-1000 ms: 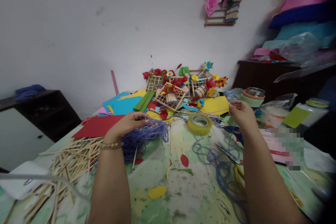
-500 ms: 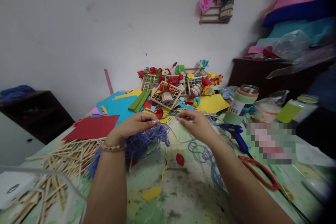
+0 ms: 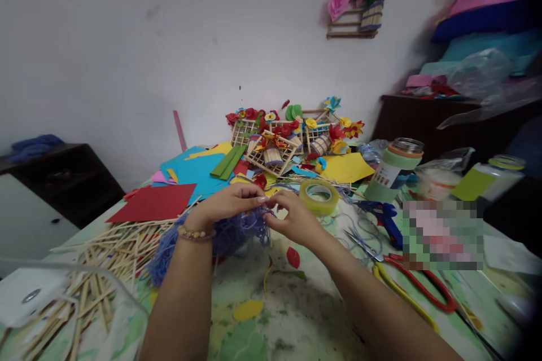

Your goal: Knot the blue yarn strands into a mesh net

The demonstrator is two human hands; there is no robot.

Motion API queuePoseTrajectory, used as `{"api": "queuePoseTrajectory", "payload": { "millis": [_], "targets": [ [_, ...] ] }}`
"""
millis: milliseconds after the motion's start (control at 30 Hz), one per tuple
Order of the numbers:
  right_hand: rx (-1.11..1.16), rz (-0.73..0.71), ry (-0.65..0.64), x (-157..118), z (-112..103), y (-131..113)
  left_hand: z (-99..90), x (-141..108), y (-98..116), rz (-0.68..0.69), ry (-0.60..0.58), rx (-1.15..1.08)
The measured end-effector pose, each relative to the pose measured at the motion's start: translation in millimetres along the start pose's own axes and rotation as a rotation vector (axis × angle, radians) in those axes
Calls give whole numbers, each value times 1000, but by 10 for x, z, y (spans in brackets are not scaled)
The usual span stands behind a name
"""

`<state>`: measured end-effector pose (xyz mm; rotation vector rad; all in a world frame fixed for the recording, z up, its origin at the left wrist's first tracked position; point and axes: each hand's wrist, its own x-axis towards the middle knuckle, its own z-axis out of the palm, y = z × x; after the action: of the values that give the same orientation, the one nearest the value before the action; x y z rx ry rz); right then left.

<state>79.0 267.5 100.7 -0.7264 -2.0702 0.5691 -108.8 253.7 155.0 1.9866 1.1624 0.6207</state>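
A tangled bundle of blue-purple yarn [image 3: 228,234] lies under and beside my left hand [image 3: 232,201], whose thumb and fingers are pinched together on the yarn. My right hand [image 3: 290,215] is bent toward the left fingertips, almost touching them, with its fingers curled at the edge of the yarn. Whether a strand sits between the right fingertips is too small to tell. Loose yarn loops trail on the table at the right, near a roll of clear yellowish tape [image 3: 319,197].
Wooden sticks [image 3: 101,271] and red paper [image 3: 152,203] lie at left. Decorated stick frames [image 3: 271,152] stand at the back. Scissors [image 3: 406,282], a blue glue gun [image 3: 383,220] and a green jar [image 3: 389,172] are at right.
My right hand has moved left and down to my left hand, and the stretched strand between them has gone. The tape roll and the scissors' blades and yellow handle now show.
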Motion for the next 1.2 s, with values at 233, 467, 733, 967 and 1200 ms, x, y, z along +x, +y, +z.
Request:
{"api": "queuePoseTrajectory", "payload": {
  "millis": [233, 467, 733, 967, 1200],
  "targets": [
    [-77, 128, -80, 1, 44, 95, -5, -57, 90, -33, 118, -166],
    [-100, 370, -230, -4, 40, 168, -109, -79, -19, -88, 441, -249],
    [-115, 443, -295, -44, 103, 310, -22, 116, -112, -79, 527, -218],
    [-7, 161, 173, 18, -33, 81, 47, 172, -107, -54, 456, -152],
    [97, 165, 120, 9, 80, 29, 57, 160, -64, -51, 437, -139]
  ]
}}
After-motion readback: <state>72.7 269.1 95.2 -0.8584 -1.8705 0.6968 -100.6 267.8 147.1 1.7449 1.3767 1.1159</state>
